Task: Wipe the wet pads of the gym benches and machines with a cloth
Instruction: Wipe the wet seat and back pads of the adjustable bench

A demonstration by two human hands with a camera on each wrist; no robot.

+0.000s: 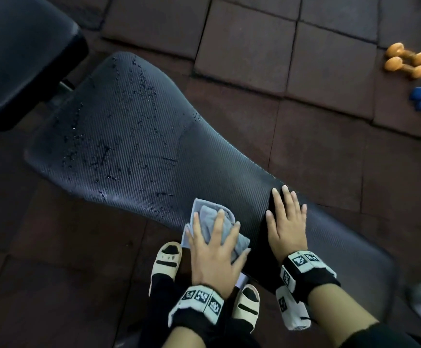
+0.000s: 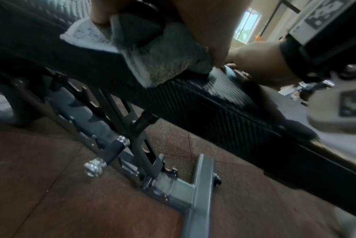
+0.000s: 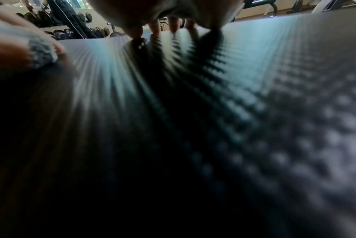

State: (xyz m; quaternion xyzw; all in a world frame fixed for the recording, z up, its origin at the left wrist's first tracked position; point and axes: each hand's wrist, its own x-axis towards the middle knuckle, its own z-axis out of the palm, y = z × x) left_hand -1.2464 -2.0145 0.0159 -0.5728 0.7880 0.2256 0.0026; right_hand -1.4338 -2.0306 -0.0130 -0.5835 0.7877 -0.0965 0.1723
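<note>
**Wiping the wet bench pad**

My left hand (image 1: pixel 214 254) presses the grey cloth (image 1: pixel 212 222) flat, fingers spread, low in the middle of the frame. My right hand (image 1: pixel 286 222) lies open on the bench pad (image 1: pixel 134 136). Water drops sit upper left. My hand hides much of the cloth

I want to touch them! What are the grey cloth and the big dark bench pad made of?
The cloth looks like soft, fluffy microfibre or terry: its surface is fuzzy. The bench pad seems to be vinyl or rubbery covering over padding: fine ribbed texture, slight sheen, water beading on top.
</note>
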